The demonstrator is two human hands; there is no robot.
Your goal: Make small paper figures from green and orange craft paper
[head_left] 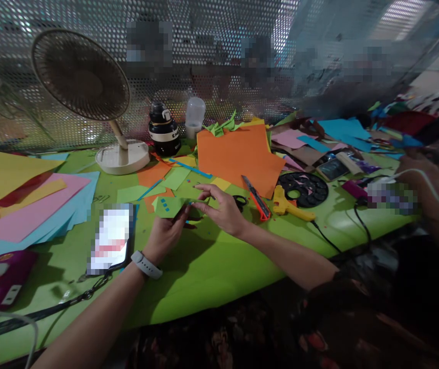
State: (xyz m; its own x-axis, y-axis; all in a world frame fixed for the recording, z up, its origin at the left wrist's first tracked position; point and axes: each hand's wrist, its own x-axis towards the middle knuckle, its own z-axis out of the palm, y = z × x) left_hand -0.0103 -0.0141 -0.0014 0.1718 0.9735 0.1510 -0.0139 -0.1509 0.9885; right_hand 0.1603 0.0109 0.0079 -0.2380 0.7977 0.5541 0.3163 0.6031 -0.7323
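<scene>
My left hand (167,233), with a pale band on its wrist, grips a small green paper piece (171,206) that carries several blue squares. My right hand (221,207) reaches in from the right, its thumb and a finger pinched by the paper's right edge at a tiny blue bit (190,203). Just right of that hand lie black-handled scissors (239,201), a red and grey cutter knife (256,199) and a yellow glue gun (291,206). Behind the hands are green and orange paper scraps (176,178).
A phone (110,238) and stacked coloured sheets (23,205) lie left. At the back stand a fan (123,156), a black bottle (164,136) and orange paper (234,159). A black round tray (306,189) sits right, near another person's hands (421,174). Cords cross the green table (204,282).
</scene>
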